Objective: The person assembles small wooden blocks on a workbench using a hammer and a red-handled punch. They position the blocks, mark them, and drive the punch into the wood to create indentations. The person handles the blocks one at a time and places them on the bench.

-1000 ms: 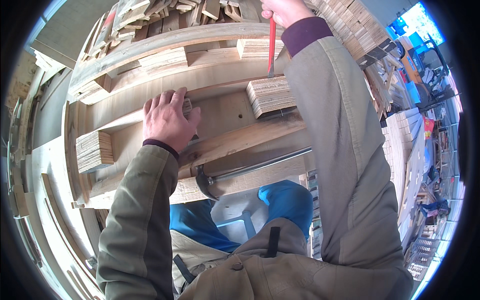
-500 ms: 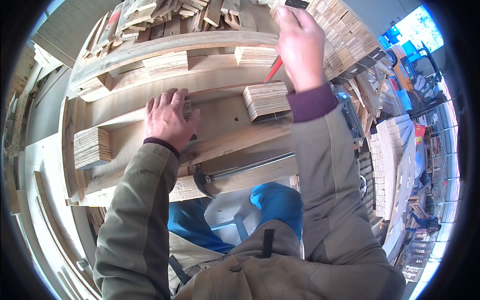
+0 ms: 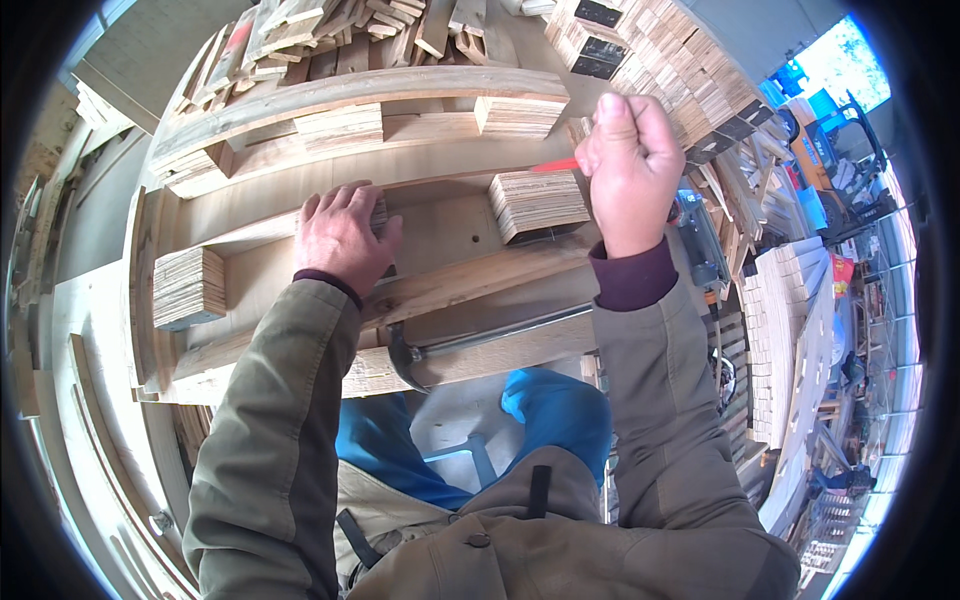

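My right hand [image 3: 632, 170] is closed in a fist around a slim red pencil [image 3: 556, 165], which points left over the far edge of a layered plywood block [image 3: 540, 205]. My left hand [image 3: 345, 235] is bent over another plywood block [image 3: 379, 214], which it mostly hides; the thumb lies along the right side. Both blocks sit between long boards of a wooden frame [image 3: 480, 275]. At its left end stands a third block [image 3: 190, 287]. A claw hammer [image 3: 500, 332] with a metal shaft lies along the near board, its head hanging toward me.
Across the far side runs a raised board [image 3: 370, 92] on more plywood blocks. Behind it lies a heap of loose wood offcuts [image 3: 340, 30]. Stacked blocks [image 3: 690, 70] stand at the far right, and a forklift [image 3: 825, 150] is beyond. Long strips [image 3: 110, 440] lie at the left.
My right hand has come nearer to me and slightly right, and the red pencil has swung from steep to almost level. My left hand has stayed on its block.
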Available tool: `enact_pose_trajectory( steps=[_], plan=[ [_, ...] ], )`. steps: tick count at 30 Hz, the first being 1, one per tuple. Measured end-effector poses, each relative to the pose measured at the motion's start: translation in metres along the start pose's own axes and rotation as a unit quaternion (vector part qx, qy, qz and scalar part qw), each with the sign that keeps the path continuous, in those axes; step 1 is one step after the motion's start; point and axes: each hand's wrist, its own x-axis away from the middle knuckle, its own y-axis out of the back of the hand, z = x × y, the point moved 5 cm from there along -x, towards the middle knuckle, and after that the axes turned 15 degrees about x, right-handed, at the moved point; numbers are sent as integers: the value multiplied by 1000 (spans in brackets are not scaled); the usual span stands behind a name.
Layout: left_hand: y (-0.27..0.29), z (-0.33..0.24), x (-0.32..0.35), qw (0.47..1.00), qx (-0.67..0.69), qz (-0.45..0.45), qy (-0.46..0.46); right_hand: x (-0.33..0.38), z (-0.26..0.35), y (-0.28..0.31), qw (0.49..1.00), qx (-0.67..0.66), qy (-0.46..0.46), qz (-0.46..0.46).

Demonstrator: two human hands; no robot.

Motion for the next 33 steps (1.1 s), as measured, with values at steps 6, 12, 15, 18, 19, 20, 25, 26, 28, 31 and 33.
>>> enact_pose_trajectory(
  steps=[6, 12, 15, 18, 19, 20, 25, 26, 28, 31, 33],
  plan=[
    [-1, 0, -2, 1000, 1, 7, 6, -19, -2, 6, 996, -60, -66, -25],
    [1, -3, -3, 1000, 3, 8, 6, -47, -5, 4, 987, -113, -113, -15],
    [1, -3, -3, 1000, 4, 4, 3, -68, -9, -6, 984, -108, -137, 21],
    [1, -3, -3, 1000, 5, 0, -2, -84, -14, -14, 981, -83, -176, 22],
    [1, -2, -3, 1000, 7, 0, -2, -87, -15, -17, 980, -62, -186, 23],
    [1, -2, -3, 1000, 12, 0, -3, -90, -15, -21, 981, -62, -185, 26],
    [1, 0, -4, 1000, 9, 2, 5, -99, -11, -25, 985, -34, -167, 10],
    [0, 0, -4, 1000, 15, 4, 8, -101, -11, -25, 987, -37, -157, 10],
    [0, -2, -3, 1000, 9, 1, -1, -104, -15, -26, 984, -42, -171, 23],
    [1, -3, -4, 1000, 8, 0, -1, -105, -24, -26, 981, -31, -186, 39],
    [2, -3, -4, 1000, 9, 2, 5, -107, -29, -28, 979, -34, -193, 56]
  ],
)
